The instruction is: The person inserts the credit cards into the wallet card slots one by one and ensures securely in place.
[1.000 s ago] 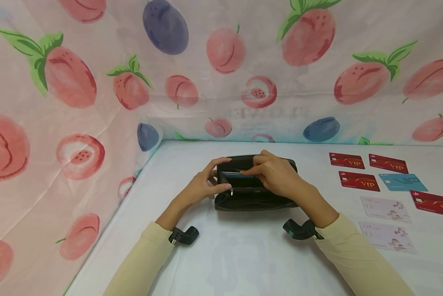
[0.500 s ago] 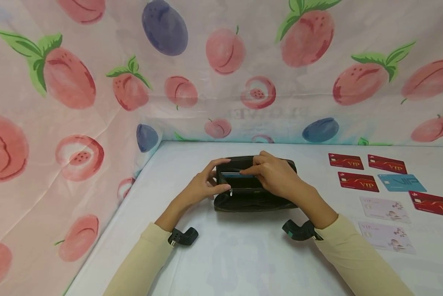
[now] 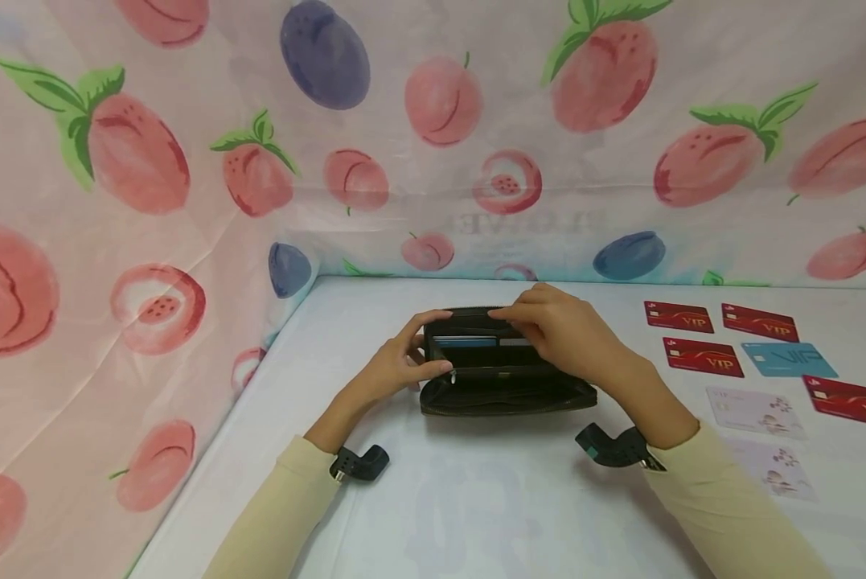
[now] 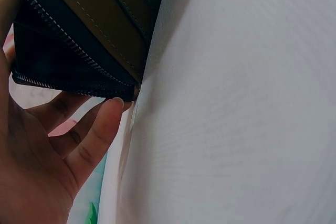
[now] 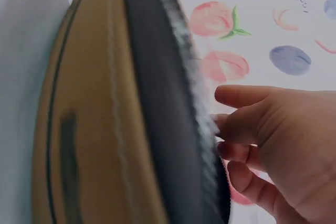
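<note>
A dark zip-around wallet (image 3: 505, 398) stands opened toward me on the white table, its outside brown with pale stitching in the wrist views. My left hand (image 3: 396, 360) grips its left end, thumb on the front zip edge and fingers behind. In the left wrist view the thumb (image 4: 102, 129) presses the zip corner. A blue card (image 3: 465, 342) sits in a slot inside, with a greyish card edge (image 3: 514, 342) beside it. My right hand (image 3: 559, 330) is over the wallet's right side, index fingertip at the back flap. In the right wrist view its fingers (image 5: 247, 95) are loosely bent.
Several red VIP cards (image 3: 679, 317) lie at the right, along with a blue VIP card (image 3: 790, 359) and pale pink cards (image 3: 754, 410); my right sleeve (image 3: 729, 498) partly covers the nearest one. A peach-print cloth (image 3: 433, 185) hangs behind and left.
My right hand has left the blue card's slot and moved right and up to the back flap, uncovering the greyish card edge. The left hand keeps its grip.
</note>
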{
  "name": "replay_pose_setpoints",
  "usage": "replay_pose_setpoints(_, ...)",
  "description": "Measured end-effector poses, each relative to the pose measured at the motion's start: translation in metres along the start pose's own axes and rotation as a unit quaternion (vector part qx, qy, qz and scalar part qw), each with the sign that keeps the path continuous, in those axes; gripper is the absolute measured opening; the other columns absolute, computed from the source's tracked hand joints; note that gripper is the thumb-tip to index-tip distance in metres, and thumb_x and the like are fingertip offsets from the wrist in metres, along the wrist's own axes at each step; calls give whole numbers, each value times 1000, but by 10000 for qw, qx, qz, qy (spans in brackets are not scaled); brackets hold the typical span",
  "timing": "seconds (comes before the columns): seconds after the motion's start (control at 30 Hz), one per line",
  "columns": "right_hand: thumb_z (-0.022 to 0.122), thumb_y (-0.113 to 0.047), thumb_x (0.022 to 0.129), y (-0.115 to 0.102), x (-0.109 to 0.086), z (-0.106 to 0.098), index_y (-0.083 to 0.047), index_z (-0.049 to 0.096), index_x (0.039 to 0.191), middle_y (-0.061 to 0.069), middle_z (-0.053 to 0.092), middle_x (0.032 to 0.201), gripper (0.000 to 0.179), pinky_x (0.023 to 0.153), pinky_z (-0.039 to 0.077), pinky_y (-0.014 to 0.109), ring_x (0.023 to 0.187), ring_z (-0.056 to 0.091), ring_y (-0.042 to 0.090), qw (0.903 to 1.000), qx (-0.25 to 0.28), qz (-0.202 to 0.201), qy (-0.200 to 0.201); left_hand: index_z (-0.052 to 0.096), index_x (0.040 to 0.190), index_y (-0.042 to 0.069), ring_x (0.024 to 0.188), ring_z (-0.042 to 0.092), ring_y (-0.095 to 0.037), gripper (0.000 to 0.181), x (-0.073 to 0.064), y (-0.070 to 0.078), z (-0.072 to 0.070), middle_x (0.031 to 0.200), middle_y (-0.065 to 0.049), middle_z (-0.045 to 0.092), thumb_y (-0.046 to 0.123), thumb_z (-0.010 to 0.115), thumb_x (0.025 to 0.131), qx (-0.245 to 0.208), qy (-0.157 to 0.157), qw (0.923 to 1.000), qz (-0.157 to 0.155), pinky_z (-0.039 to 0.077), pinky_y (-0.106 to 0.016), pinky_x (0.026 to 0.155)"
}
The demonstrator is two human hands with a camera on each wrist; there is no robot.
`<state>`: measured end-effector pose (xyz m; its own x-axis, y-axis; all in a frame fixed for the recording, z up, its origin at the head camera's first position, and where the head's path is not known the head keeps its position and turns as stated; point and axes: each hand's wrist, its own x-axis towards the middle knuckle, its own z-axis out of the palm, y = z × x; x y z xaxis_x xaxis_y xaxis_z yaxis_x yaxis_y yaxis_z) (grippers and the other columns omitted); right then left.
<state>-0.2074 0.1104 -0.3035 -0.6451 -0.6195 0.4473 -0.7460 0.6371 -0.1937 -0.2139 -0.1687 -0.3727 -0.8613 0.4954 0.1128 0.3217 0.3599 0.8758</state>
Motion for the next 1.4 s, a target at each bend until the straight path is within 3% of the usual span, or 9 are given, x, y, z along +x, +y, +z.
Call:
replay_pose_setpoints(0.27, 75, 4, 78, 20, -18, -19, -12, 73, 109, 3, 65, 90, 34, 62, 51, 34, 81, 58, 19, 9981, -31, -211, 578, 32, 140, 51, 73, 65, -22, 66, -1, -1, 0, 93, -8, 61, 34, 70, 88, 21, 23, 10000, 10, 50, -39, 51)
replay_pose_setpoints(0.57, 76, 3, 77, 48, -56, -46, -12, 70, 109, 1, 68, 93, 36, 55, 47, 27, 71, 56, 13, 9968, -18, 500, 626, 32, 141, 50, 74, 65, -22, 65, -1, 0, 1, 94, -8, 62, 34, 69, 90, -19, -45, 10000, 13, 50, -40, 52)
replay_pose_setpoints(0.7, 77, -3, 80, 62, -77, -65, -13, 69, 109, 1, 69, 92, 32, 60, 47, 17, 76, 62, 18, 9913, 49, 1215, 500, 31, 141, 49, 75, 65, -22, 65, -1, 1, 1, 97, -8, 62, 35, 68, 90, -22, -52, 10000, 18, 51, -41, 54)
replay_pose_setpoints(0.8, 75, -12, 84, 71, -93, -78, -15, 70, 108, 1, 69, 92, 25, 63, 46, 13, 80, 63, 22, 9814, 79, 1883, 360, 31, 141, 49, 75, 65, -23, 65, -1, 1, 1, 98, -9, 61, 35, 68, 89, -32, -33, 10000, -5, 51, -41, 54)
replay_pose_setpoints(0.93, 73, -27, 87, 82, -116, -88, -16, 69, 108, 5, 66, 93, 24, 60, 46, 22, 83, 59, 28, 9677, 58, 2519, 36, 31, 142, 49, 75, 65, -23, 66, -1, 0, 0, 97, -9, 61, 35, 68, 89, -43, -30, 10000, 0, 51, -41, 54)
replay_pose_setpoints(1.2, 72, -31, 87, 97, -165, -87, -10, 67, 106, 12, 64, 94, 28, 55, 43, 19, 81, 56, 31, 9510, 37, 3075, -310, 31, 141, 50, 78, 65, -22, 65, -1, 0, 1, 98, -8, 61, 39, 68, 89, -42, -53, 10000, -5, 52, -41, 56)
replay_pose_setpoints(1.4, 76, -22, 84, 108, -203, -84, -3, 66, 103, 4, 60, 89, 29, 56, 40, 17, 72, 46, 2, 9440, 307, 3210, -699, 31, 142, 46, 78, 65, -22, 65, -2, 5, 0, 96, -10, 60, 35, 68, 90, -21, -21, 10000, 22, 52, -42, 56)
